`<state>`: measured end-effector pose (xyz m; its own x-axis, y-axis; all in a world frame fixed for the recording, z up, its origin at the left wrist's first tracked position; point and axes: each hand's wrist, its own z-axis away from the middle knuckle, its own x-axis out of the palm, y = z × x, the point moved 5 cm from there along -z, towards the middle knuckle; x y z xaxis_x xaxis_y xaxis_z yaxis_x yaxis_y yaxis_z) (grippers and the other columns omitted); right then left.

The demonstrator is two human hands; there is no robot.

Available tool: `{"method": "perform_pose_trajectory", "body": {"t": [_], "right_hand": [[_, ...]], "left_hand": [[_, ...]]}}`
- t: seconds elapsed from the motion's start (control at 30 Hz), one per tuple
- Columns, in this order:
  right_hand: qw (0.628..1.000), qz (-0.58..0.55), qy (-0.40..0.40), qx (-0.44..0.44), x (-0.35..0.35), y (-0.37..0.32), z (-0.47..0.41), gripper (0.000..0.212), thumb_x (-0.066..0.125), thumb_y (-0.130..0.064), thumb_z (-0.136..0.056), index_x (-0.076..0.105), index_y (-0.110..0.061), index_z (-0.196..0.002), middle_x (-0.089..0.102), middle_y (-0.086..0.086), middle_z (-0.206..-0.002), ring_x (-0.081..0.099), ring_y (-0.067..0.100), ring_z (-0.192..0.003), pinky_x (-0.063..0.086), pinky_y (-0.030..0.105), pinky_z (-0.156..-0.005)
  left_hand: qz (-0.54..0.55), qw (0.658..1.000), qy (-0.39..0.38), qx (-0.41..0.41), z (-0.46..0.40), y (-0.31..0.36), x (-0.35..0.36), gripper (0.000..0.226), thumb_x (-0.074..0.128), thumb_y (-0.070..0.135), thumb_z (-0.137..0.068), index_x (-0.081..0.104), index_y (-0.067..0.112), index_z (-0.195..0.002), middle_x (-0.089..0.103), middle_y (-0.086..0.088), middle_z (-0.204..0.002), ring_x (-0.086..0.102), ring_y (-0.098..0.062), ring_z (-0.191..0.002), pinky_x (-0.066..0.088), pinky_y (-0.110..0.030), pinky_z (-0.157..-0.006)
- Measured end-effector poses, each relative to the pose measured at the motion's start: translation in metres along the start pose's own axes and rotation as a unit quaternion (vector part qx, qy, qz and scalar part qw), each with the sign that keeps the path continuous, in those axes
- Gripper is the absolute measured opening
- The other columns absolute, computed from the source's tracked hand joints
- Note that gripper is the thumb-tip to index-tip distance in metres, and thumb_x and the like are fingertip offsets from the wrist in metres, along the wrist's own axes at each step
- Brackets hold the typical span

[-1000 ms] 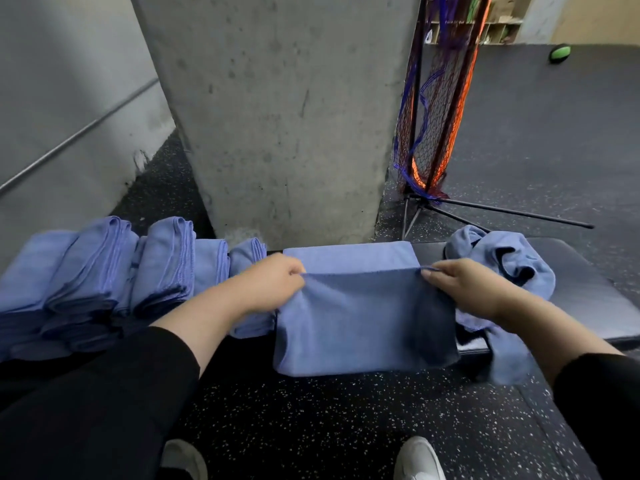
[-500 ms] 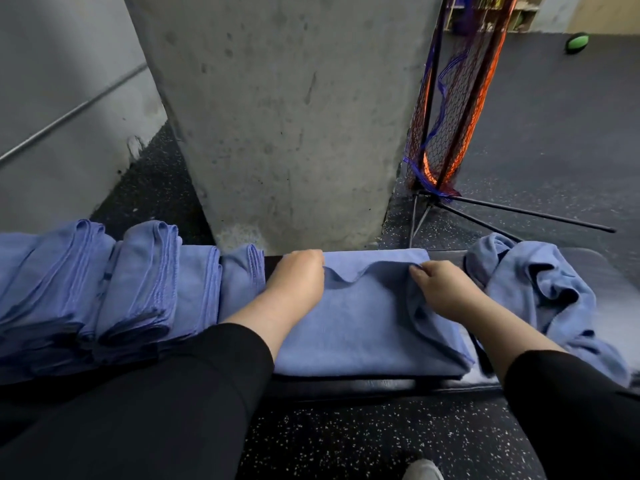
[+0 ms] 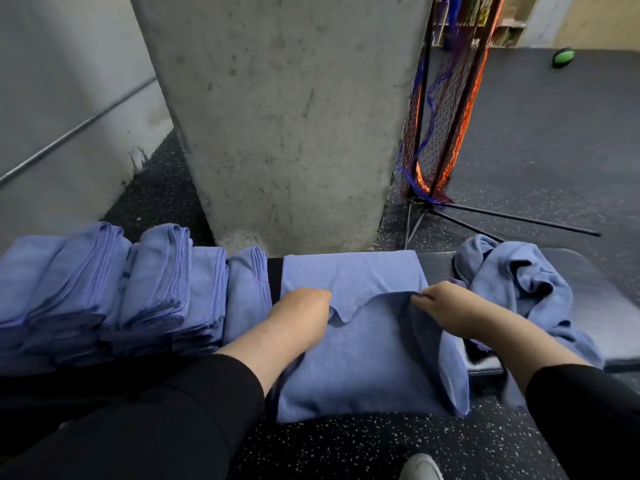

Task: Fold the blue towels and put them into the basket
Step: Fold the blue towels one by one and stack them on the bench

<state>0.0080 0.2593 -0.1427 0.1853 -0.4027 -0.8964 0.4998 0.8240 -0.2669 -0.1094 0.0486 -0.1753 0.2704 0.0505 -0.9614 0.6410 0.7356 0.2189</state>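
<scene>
A blue towel (image 3: 367, 362) lies half folded on the black bench (image 3: 602, 303) in front of me, its near part hanging over the front edge. My left hand (image 3: 299, 311) pinches the towel's upper edge at the left. My right hand (image 3: 446, 308) pinches the same edge at the right, and the edge sags between them. Several folded blue towels (image 3: 145, 289) stand in a row on the left of the bench. A crumpled blue towel (image 3: 516, 282) lies to the right. No basket is in view.
A concrete pillar (image 3: 287, 116) rises right behind the bench. A folded net on a black stand (image 3: 440, 109) leans at its right. A green ball (image 3: 562, 57) lies far back on the dark floor. My white shoe (image 3: 420, 467) shows below.
Both hands carried the towel's edge forward over the lower layer, then drew it slightly back toward me. The edge now sags between them.
</scene>
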Motion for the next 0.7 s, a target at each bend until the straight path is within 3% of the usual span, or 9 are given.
{"method": "perform_pose_trajectory", "body": {"t": [0.1,0.17,0.3,0.37,0.47,0.53,0.6,0.7], "right_hand": [[0.998,0.029,-0.053,-0.012,0.002,0.001,0.019,0.037,0.045,-0.038,-0.105,0.057,-0.014,-0.081,0.053,0.001,-0.076,0.049,0.017,-0.073,0.031,0.032,-0.059],[0.997,0.018,-0.07,-0.023,0.003,0.002,0.031,0.038,0.047,-0.039,-0.104,0.055,-0.015,-0.076,0.05,-0.001,-0.068,0.043,0.012,-0.058,0.032,0.024,-0.049],[0.988,-0.136,-0.072,-0.03,0.001,0.012,0.046,0.041,0.055,-0.039,-0.101,0.052,-0.014,-0.069,0.035,-0.002,-0.057,0.032,0.012,-0.047,0.03,0.024,-0.045],[0.969,-0.233,-0.067,-0.042,-0.006,0.01,0.055,0.035,0.058,-0.035,-0.1,0.067,-0.009,-0.079,0.051,-0.005,-0.06,0.043,0.007,-0.051,0.037,0.022,-0.049],[0.895,-0.438,-0.069,-0.038,-0.018,-0.004,0.06,0.024,0.055,-0.02,-0.102,0.074,-0.006,-0.099,0.074,0.006,-0.081,0.067,0.009,-0.065,0.05,0.019,-0.055],[0.881,-0.471,-0.012,-0.042,-0.027,-0.007,0.05,0.024,0.054,-0.023,-0.103,0.074,-0.01,-0.102,0.077,0.009,-0.093,0.073,0.019,-0.087,0.058,0.03,-0.075],[0.904,-0.417,0.085,-0.037,-0.035,-0.006,0.033,0.026,0.054,-0.03,-0.103,0.075,-0.016,-0.1,0.078,0.001,-0.096,0.071,0.016,-0.094,0.054,0.034,-0.089],[0.934,-0.301,0.192,-0.021,-0.04,-0.008,0.006,0.034,0.051,-0.036,-0.103,0.073,-0.01,-0.096,0.073,0.002,-0.084,0.056,0.014,-0.077,0.046,0.03,-0.073]], "left_hand": [[-0.012,1.0,-0.001,0.023,0.026,0.005,0.008,0.038,0.05,0.013,-0.096,0.025,0.022,-0.069,0.036,0.002,-0.069,0.041,-0.027,-0.07,0.033,-0.035,-0.061],[-0.025,0.999,0.007,0.031,0.041,0.005,0.01,0.04,0.051,0.011,-0.095,0.024,0.023,-0.069,0.038,0.002,-0.068,0.04,-0.025,-0.064,0.031,-0.036,-0.057],[0.028,0.999,0.01,0.009,0.054,0.003,-0.002,0.026,0.044,0.013,-0.094,0.034,0.02,-0.071,0.046,0.0,-0.069,0.046,-0.027,-0.067,0.029,-0.034,-0.056],[0.123,0.991,0.032,-0.029,0.053,0.0,-0.022,0.027,0.044,0.016,-0.093,0.039,0.016,-0.066,0.049,-0.001,-0.067,0.047,-0.027,-0.069,0.03,-0.034,-0.058],[0.271,0.956,0.095,-0.057,0.048,-0.004,-0.055,0.036,0.047,0.011,-0.091,0.032,0.017,-0.059,0.036,-0.001,-0.06,0.032,-0.021,-0.065,0.024,-0.035,-0.059],[0.333,0.93,0.134,-0.073,0.042,-0.01,-0.072,0.033,0.046,0.01,-0.092,0.034,0.017,-0.062,0.035,-0.002,-0.063,0.03,-0.019,-0.064,0.023,-0.033,-0.058],[0.312,0.931,0.167,-0.091,0.032,-0.016,-0.082,0.029,0.046,0.012,-0.093,0.046,0.014,-0.065,0.042,0.001,-0.06,0.036,-0.018,-0.06,0.026,-0.033,-0.055],[0.258,0.941,0.2,-0.092,0.01,-0.021,-0.081,0.022,0.044,0.015,-0.098,0.058,0.014,-0.08,0.056,0.002,-0.069,0.052,-0.022,-0.071,0.039,-0.034,-0.062]]}}
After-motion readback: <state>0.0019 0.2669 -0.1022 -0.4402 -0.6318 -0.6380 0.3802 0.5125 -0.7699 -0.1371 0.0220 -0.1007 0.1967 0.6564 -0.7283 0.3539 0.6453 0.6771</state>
